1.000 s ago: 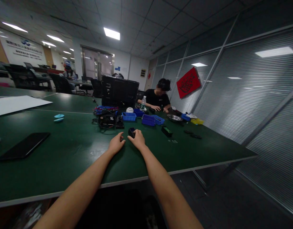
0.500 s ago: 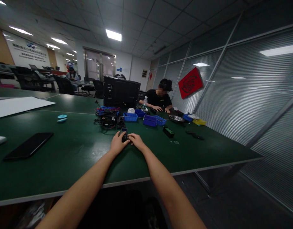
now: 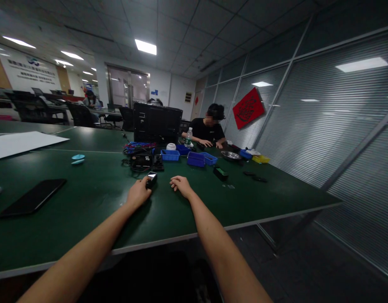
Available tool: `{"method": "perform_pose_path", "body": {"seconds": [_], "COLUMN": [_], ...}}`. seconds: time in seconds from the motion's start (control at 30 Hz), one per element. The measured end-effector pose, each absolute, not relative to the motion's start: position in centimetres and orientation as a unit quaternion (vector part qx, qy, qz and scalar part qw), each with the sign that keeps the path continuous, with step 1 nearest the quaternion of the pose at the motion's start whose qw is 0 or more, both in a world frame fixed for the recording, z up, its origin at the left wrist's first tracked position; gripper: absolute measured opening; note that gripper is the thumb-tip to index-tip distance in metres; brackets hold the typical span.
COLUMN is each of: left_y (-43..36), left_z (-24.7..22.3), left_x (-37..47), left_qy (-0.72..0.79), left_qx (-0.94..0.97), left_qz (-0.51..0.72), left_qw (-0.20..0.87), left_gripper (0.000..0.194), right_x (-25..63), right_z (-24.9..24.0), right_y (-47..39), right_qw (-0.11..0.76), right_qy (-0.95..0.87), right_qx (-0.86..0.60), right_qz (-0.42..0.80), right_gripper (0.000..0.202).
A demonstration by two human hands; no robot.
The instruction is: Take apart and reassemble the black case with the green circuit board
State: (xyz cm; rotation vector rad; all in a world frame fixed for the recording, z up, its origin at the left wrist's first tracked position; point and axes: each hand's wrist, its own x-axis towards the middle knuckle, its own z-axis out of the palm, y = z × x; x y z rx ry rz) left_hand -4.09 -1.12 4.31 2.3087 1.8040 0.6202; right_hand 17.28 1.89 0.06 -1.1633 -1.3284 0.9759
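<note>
My left hand (image 3: 139, 192) is closed round a small black device with a shiny, screen-like face (image 3: 151, 178), tilted on or just above the green table (image 3: 102, 198). Its exact kind is too small to make out. To the right, apart from the device, my right hand (image 3: 180, 185) has its fingers curled together low over the tabletop. Whatever those fingertips hold, if anything, is hidden. Just beyond the left hand sits a black box-shaped unit (image 3: 141, 160) with cables around it.
Blue bins (image 3: 170, 155), a white ball (image 3: 171, 146) and a bottle (image 3: 188, 136) stand beyond my hands, before a monitor (image 3: 156, 123). A black-and-green box (image 3: 220, 173) and a metal bowl (image 3: 231, 155) lie rightward. A black tablet-like slab (image 3: 33, 197) lies left. Another person (image 3: 209, 128) sits opposite.
My hands were together at the device; now they are apart. The left has drawn the device to the left and tilted it, while the right stays nearly in place with fingers curled.
</note>
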Motion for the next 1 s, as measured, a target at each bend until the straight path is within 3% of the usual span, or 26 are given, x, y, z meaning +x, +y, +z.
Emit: {"method": "perform_pose_path", "body": {"seconds": [0.5,0.73,1.0], "left_y": [2.0,1.9,-0.2], "left_z": [5.2,5.4,5.7], "left_x": [-20.1,-19.6,-13.6], "left_qy": [0.829,0.832,0.717], "left_qx": [0.519,0.52,0.678], "left_qz": [0.206,0.193,0.161], "left_qw": [0.011,0.007,-0.008], "left_gripper": [0.045,0.047,0.053], "right_x": [17.1,17.1,16.8], "right_z": [0.5,0.7,0.7], "right_y": [1.5,1.4,1.6], "right_qw": [0.528,0.521,0.516], "right_qy": [-0.557,-0.554,-0.561], "right_qx": [-0.496,-0.503,-0.513], "right_qz": [0.406,0.41,0.395], "right_gripper": [0.011,0.012,0.011]}}
